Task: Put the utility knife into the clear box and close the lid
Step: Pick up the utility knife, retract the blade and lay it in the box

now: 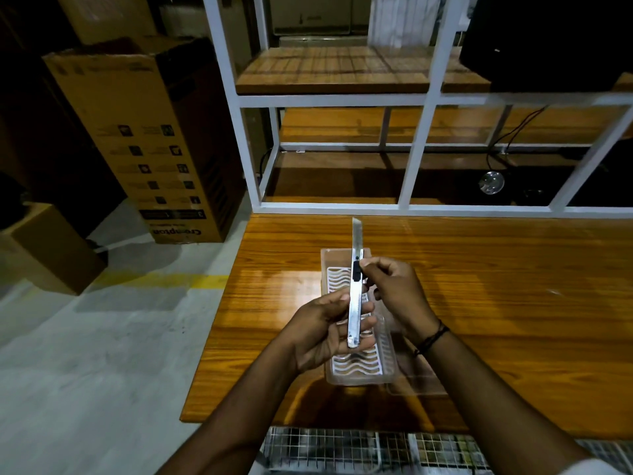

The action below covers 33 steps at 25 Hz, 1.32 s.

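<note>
A silver utility knife (pixel 355 289) with a black slider stands almost upright above the box, its blade out and pointing away from me. My left hand (pixel 325 329) grips the lower end of the handle. My right hand (pixel 394 291) pinches the black slider near the top of the handle. Below both hands the clear box (pixel 356 368) lies open on the wooden table (pixel 513 303), with a white wavy grid insert inside. Its clear lid (pixel 416 378) lies flat to the right of the box, partly under my right wrist.
A white metal shelf frame (pixel 421 132) with wooden boards rises behind the table. Cardboard boxes (pixel 144 142) stand on the grey floor to the left. A wire mesh rack (pixel 359 447) shows below the table's near edge.
</note>
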Each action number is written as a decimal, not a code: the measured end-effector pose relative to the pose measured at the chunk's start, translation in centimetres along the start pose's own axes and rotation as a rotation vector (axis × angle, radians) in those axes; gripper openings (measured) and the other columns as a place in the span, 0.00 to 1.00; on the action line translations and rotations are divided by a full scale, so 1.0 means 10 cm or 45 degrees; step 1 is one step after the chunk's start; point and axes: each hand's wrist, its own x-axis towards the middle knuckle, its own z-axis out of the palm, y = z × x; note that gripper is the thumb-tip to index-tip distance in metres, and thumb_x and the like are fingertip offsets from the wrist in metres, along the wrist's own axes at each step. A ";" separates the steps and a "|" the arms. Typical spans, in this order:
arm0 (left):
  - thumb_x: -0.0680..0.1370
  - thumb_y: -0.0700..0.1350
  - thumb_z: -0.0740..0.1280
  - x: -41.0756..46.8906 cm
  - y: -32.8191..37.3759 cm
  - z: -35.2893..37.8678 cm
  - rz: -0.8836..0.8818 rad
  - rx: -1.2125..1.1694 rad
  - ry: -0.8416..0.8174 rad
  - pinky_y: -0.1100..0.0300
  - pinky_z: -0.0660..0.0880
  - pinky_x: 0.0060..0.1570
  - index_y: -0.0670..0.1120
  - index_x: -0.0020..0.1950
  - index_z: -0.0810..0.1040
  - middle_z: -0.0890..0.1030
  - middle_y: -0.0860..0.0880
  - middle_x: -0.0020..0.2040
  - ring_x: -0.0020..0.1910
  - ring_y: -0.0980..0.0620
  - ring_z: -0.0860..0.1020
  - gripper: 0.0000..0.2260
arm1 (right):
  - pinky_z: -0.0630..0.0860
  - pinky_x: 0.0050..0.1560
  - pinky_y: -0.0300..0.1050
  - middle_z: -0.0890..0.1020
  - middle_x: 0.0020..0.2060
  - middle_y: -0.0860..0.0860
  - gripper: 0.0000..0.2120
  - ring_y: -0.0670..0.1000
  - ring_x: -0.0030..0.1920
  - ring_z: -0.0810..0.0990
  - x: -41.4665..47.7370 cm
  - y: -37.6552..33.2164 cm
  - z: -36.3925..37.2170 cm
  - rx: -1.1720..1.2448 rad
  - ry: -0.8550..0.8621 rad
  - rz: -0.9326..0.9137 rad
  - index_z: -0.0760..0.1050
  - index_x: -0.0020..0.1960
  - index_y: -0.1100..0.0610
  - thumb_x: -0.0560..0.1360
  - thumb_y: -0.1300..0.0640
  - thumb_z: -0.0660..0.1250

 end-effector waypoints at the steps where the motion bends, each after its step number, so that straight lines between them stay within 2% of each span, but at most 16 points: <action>1: 0.86 0.41 0.57 -0.01 0.00 0.00 0.002 -0.026 0.012 0.45 0.86 0.44 0.41 0.74 0.72 0.86 0.43 0.49 0.43 0.46 0.87 0.18 | 0.71 0.31 0.31 0.83 0.32 0.46 0.09 0.38 0.28 0.77 0.00 0.00 0.01 0.006 0.001 -0.004 0.83 0.44 0.60 0.79 0.62 0.66; 3: 0.85 0.39 0.57 -0.01 0.00 -0.01 0.006 -0.061 0.021 0.46 0.86 0.44 0.40 0.74 0.73 0.86 0.44 0.48 0.43 0.47 0.87 0.17 | 0.72 0.31 0.30 0.84 0.32 0.45 0.09 0.37 0.28 0.78 -0.01 -0.02 0.03 0.008 -0.005 -0.016 0.83 0.43 0.59 0.79 0.63 0.66; 6: 0.85 0.39 0.57 -0.01 0.01 -0.04 0.008 -0.128 0.006 0.45 0.84 0.49 0.40 0.75 0.72 0.85 0.42 0.48 0.44 0.46 0.86 0.18 | 0.71 0.31 0.28 0.83 0.34 0.47 0.08 0.36 0.29 0.79 -0.03 -0.01 0.03 0.003 -0.033 -0.026 0.82 0.45 0.60 0.80 0.64 0.65; 10: 0.85 0.39 0.57 0.01 0.01 -0.06 0.021 -0.161 0.048 0.46 0.85 0.49 0.38 0.76 0.69 0.82 0.41 0.49 0.47 0.44 0.84 0.19 | 0.75 0.40 0.30 0.86 0.39 0.50 0.08 0.39 0.37 0.83 -0.03 0.05 0.03 -0.034 -0.087 -0.051 0.84 0.48 0.56 0.78 0.64 0.66; 14: 0.86 0.40 0.56 0.02 0.00 -0.05 0.008 -0.182 0.085 0.47 0.84 0.49 0.40 0.75 0.72 0.82 0.41 0.52 0.47 0.45 0.85 0.18 | 0.80 0.48 0.38 0.88 0.47 0.54 0.10 0.46 0.46 0.86 -0.03 0.10 0.04 -0.036 -0.095 -0.064 0.84 0.52 0.55 0.77 0.66 0.68; 17: 0.86 0.40 0.56 0.02 0.00 -0.02 0.006 -0.188 0.092 0.49 0.83 0.50 0.42 0.74 0.73 0.83 0.42 0.52 0.46 0.45 0.85 0.17 | 0.81 0.56 0.46 0.88 0.49 0.52 0.13 0.52 0.52 0.86 -0.04 0.13 0.03 -0.037 -0.110 -0.077 0.83 0.52 0.50 0.77 0.65 0.68; 19: 0.85 0.40 0.57 0.03 0.00 -0.01 0.004 -0.201 0.105 0.49 0.84 0.50 0.42 0.73 0.74 0.83 0.42 0.52 0.46 0.46 0.85 0.17 | 0.81 0.58 0.49 0.88 0.51 0.52 0.14 0.52 0.53 0.86 -0.05 0.13 0.02 -0.047 -0.120 -0.086 0.83 0.54 0.49 0.76 0.66 0.68; 23: 0.85 0.41 0.57 0.08 -0.02 0.00 -0.004 -0.221 0.105 0.50 0.83 0.51 0.43 0.71 0.76 0.85 0.42 0.54 0.47 0.46 0.86 0.16 | 0.81 0.57 0.48 0.87 0.52 0.52 0.17 0.50 0.54 0.86 -0.09 0.11 0.01 -0.052 -0.122 -0.092 0.82 0.54 0.47 0.76 0.67 0.68; 27: 0.85 0.40 0.56 0.11 -0.02 0.02 0.002 -0.204 0.126 0.50 0.81 0.55 0.45 0.66 0.80 0.86 0.43 0.55 0.51 0.46 0.85 0.15 | 0.82 0.52 0.47 0.87 0.51 0.51 0.19 0.49 0.49 0.87 -0.08 0.11 0.00 -0.073 -0.116 -0.093 0.81 0.56 0.47 0.76 0.69 0.68; 30: 0.85 0.40 0.57 0.14 -0.02 0.05 0.014 -0.203 0.133 0.51 0.83 0.51 0.46 0.67 0.79 0.86 0.43 0.56 0.49 0.46 0.87 0.15 | 0.83 0.49 0.47 0.86 0.49 0.49 0.20 0.51 0.46 0.86 -0.08 0.13 -0.02 -0.100 -0.109 -0.102 0.80 0.58 0.47 0.75 0.69 0.68; 33: 0.86 0.40 0.56 0.18 -0.03 0.07 0.035 -0.193 0.155 0.52 0.84 0.50 0.45 0.69 0.78 0.83 0.42 0.63 0.49 0.47 0.87 0.16 | 0.82 0.49 0.43 0.86 0.50 0.46 0.21 0.48 0.46 0.85 -0.07 0.13 -0.04 -0.104 -0.120 -0.104 0.79 0.60 0.46 0.74 0.69 0.69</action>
